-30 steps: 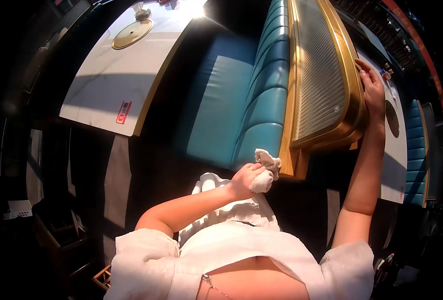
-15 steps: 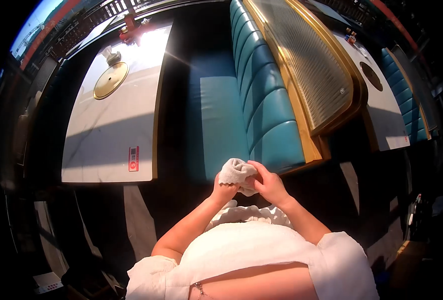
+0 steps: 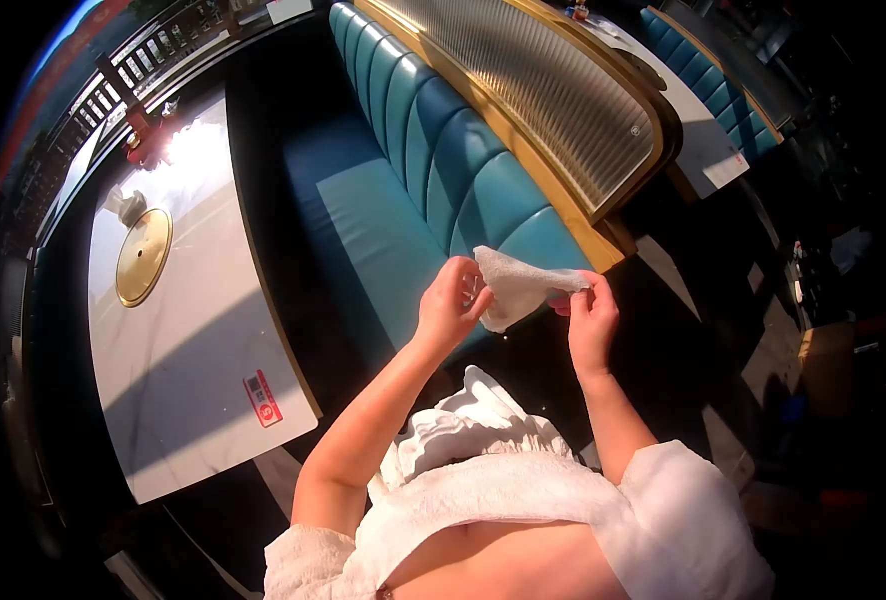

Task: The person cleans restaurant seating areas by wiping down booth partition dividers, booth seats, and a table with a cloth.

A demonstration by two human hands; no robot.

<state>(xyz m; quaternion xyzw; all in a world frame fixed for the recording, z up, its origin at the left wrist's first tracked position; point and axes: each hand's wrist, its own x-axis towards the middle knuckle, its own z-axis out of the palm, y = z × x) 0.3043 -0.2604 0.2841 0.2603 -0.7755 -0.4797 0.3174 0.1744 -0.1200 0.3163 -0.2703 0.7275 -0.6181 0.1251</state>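
Observation:
A small whitish cloth (image 3: 516, 287) is stretched in the air between my two hands, above the front end of the teal bench. My left hand (image 3: 450, 308) has its fingers curled at the cloth's wide left edge, closed on it. At the other side my right hand (image 3: 593, 312) pinches the cloth's narrow, bunched end between thumb and fingers. The cloth hangs loose in the middle, its lower corner drooping.
The teal padded bench (image 3: 383, 235) lies ahead, backed by a wood-framed ribbed glass partition (image 3: 553, 95). On the left stands a marble-look table (image 3: 188, 350) with a round brass lid (image 3: 145, 257) and a red-and-white label (image 3: 262, 398). Another table (image 3: 698, 145) is beyond the partition.
My hands have moved apart and upward, and the bunched cloth is now spread between them. The view has turned, so the left table appears lower and the bench more slanted.

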